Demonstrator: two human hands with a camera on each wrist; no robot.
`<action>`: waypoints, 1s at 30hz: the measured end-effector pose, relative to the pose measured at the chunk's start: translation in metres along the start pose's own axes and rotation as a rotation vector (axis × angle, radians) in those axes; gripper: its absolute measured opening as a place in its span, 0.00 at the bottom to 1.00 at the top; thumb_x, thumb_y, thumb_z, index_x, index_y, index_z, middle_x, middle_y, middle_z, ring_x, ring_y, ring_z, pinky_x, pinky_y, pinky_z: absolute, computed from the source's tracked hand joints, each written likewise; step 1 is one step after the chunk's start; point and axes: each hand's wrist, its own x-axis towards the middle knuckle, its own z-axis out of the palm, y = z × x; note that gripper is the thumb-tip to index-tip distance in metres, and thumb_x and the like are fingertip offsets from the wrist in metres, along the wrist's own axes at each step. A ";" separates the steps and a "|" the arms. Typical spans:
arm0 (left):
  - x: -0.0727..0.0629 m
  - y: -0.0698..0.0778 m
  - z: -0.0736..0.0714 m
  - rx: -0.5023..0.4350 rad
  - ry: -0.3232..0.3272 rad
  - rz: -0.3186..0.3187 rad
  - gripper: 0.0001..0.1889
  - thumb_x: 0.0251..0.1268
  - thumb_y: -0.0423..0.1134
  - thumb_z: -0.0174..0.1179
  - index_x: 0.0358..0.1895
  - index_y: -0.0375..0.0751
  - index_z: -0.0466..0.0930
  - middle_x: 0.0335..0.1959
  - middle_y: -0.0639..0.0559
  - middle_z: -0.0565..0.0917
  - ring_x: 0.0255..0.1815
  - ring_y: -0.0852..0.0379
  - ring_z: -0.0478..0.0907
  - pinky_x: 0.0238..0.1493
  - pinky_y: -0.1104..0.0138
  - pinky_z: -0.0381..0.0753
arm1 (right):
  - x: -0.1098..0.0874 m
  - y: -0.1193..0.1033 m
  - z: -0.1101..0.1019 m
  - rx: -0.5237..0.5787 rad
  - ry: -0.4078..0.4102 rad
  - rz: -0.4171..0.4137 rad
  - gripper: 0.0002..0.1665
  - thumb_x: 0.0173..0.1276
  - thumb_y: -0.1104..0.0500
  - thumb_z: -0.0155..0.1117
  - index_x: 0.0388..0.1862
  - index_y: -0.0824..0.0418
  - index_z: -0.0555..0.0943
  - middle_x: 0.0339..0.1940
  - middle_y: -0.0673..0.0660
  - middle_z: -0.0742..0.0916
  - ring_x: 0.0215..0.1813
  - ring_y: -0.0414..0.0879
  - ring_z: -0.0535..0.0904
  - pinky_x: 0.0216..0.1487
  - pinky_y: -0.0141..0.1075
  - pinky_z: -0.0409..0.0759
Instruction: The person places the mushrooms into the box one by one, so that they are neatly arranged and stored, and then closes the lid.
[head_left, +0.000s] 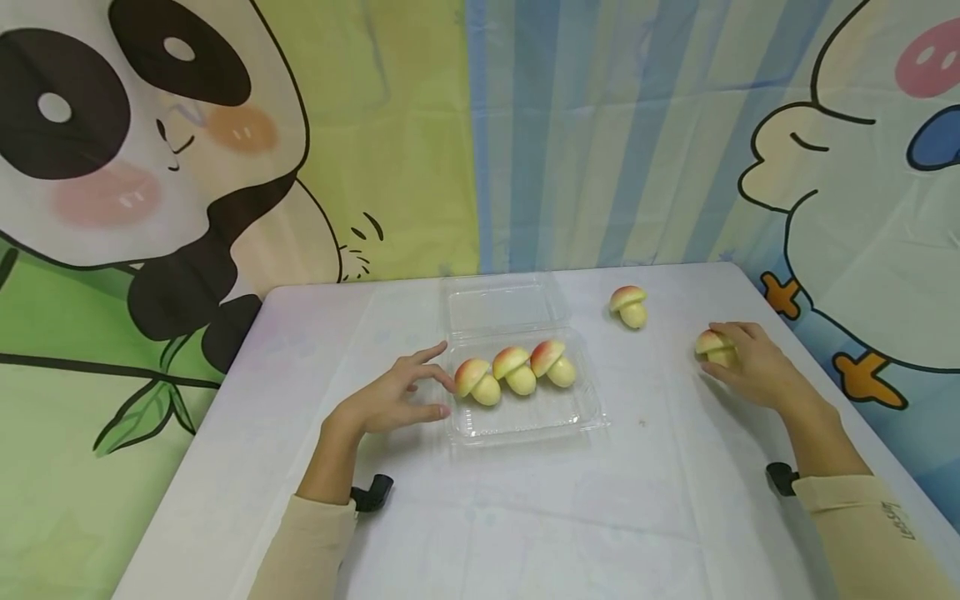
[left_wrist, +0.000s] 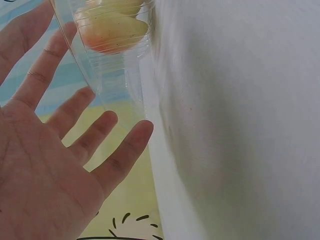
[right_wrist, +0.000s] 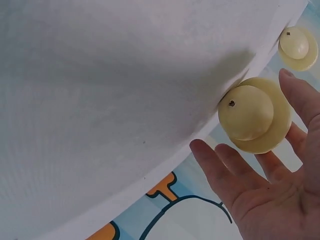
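My left hand (head_left: 397, 392), fingers spread, is at the left side of a clear plastic clamshell box (head_left: 525, 421), its fingertips right at the box wall. Three mushroom-shaped pieces with red-tinged caps and pale yellow stems lie in a row in the box's base; the left one (head_left: 477, 382) is nearest that hand. Over on the right, my right hand (head_left: 753, 362) has its thumb and fingers around another toy mushroom (right_wrist: 248, 114), which sits low at the table surface. In the left wrist view, the left palm (left_wrist: 45, 165) holds nothing.
One more mushroom (head_left: 630, 307) lies at the back, right of the box. The box's lid (head_left: 498, 304) is folded open toward the back edge. A white cloth covers the table (head_left: 540, 517). Printed cartoon curtains (head_left: 405, 142) stand behind and beside it.
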 end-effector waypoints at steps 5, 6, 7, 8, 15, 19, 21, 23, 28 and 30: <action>0.000 0.000 0.000 0.002 -0.002 -0.011 0.16 0.64 0.49 0.72 0.52 0.50 0.85 0.85 0.54 0.51 0.82 0.40 0.48 0.69 0.40 0.71 | 0.001 0.002 0.002 0.014 -0.002 0.006 0.43 0.72 0.49 0.69 0.77 0.63 0.62 0.71 0.81 0.61 0.58 0.74 0.68 0.52 0.70 0.72; 0.000 0.000 0.000 0.002 -0.002 -0.011 0.16 0.64 0.49 0.72 0.52 0.50 0.85 0.85 0.54 0.51 0.82 0.40 0.48 0.69 0.40 0.71 | 0.001 0.003 0.002 0.018 -0.002 0.008 0.43 0.71 0.49 0.70 0.76 0.63 0.62 0.71 0.81 0.61 0.58 0.74 0.68 0.52 0.71 0.72; 0.000 0.000 0.000 0.002 -0.002 -0.011 0.16 0.64 0.49 0.72 0.52 0.50 0.85 0.85 0.53 0.51 0.82 0.40 0.48 0.69 0.40 0.71 | 0.001 0.003 0.003 0.022 -0.002 0.010 0.42 0.71 0.50 0.70 0.76 0.63 0.63 0.71 0.81 0.61 0.59 0.75 0.68 0.53 0.72 0.71; 0.000 0.000 0.000 0.000 -0.001 -0.006 0.16 0.64 0.49 0.72 0.52 0.50 0.85 0.85 0.52 0.51 0.82 0.39 0.48 0.69 0.39 0.71 | 0.000 0.004 0.003 0.025 -0.003 0.011 0.42 0.71 0.50 0.70 0.75 0.63 0.63 0.71 0.81 0.61 0.59 0.75 0.67 0.54 0.73 0.71; 0.000 0.000 0.000 0.002 0.004 -0.003 0.15 0.64 0.48 0.72 0.51 0.50 0.85 0.85 0.50 0.51 0.81 0.38 0.49 0.69 0.39 0.71 | 0.000 0.002 0.004 0.040 0.013 -0.004 0.38 0.69 0.53 0.72 0.70 0.64 0.66 0.67 0.80 0.65 0.57 0.75 0.69 0.54 0.72 0.72; 0.000 0.000 0.001 -0.003 0.009 -0.002 0.15 0.64 0.48 0.72 0.51 0.51 0.85 0.84 0.50 0.52 0.81 0.38 0.50 0.69 0.38 0.70 | -0.001 0.001 0.004 0.046 -0.001 0.013 0.36 0.69 0.53 0.72 0.68 0.63 0.67 0.62 0.77 0.68 0.55 0.72 0.71 0.52 0.69 0.74; 0.000 -0.001 0.002 -0.006 0.009 -0.003 0.15 0.64 0.48 0.72 0.50 0.51 0.85 0.84 0.51 0.52 0.81 0.38 0.50 0.69 0.38 0.70 | -0.001 0.000 0.005 0.047 -0.011 0.018 0.35 0.70 0.53 0.71 0.68 0.62 0.67 0.61 0.75 0.70 0.55 0.70 0.71 0.52 0.68 0.74; 0.000 -0.001 0.002 -0.009 0.008 -0.005 0.15 0.64 0.48 0.72 0.50 0.51 0.85 0.84 0.51 0.52 0.81 0.38 0.49 0.69 0.38 0.70 | -0.001 0.000 0.005 0.047 -0.016 0.014 0.34 0.70 0.53 0.71 0.67 0.62 0.67 0.60 0.75 0.71 0.54 0.70 0.72 0.52 0.68 0.74; 0.000 0.000 0.001 -0.008 0.004 0.002 0.15 0.65 0.48 0.72 0.51 0.50 0.85 0.84 0.49 0.52 0.81 0.37 0.49 0.68 0.37 0.70 | -0.001 -0.003 0.005 0.042 0.031 -0.047 0.32 0.71 0.54 0.71 0.66 0.63 0.68 0.57 0.73 0.74 0.54 0.68 0.73 0.51 0.65 0.74; 0.000 0.001 0.000 -0.004 0.002 0.005 0.15 0.65 0.48 0.72 0.51 0.50 0.85 0.85 0.49 0.51 0.81 0.36 0.49 0.68 0.37 0.71 | -0.001 -0.006 0.005 0.039 0.066 -0.084 0.31 0.71 0.55 0.71 0.66 0.64 0.69 0.56 0.72 0.75 0.53 0.66 0.74 0.49 0.63 0.74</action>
